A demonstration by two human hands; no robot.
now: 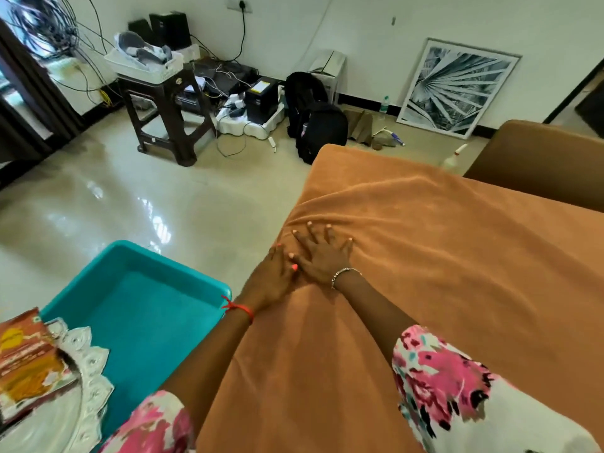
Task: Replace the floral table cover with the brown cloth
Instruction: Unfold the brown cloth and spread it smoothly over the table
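The counter is fully draped by the brown cloth [441, 256], wrinkled near its left edge. Both hands, the left [273, 279] and the right [322, 256], rest flat on it.

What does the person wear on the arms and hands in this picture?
Both arms have short white sleeves with a pink and black floral print. The left hand has a red thread at the wrist and orange-pink nail polish. The right hand has a thin silver bracelet at the wrist.
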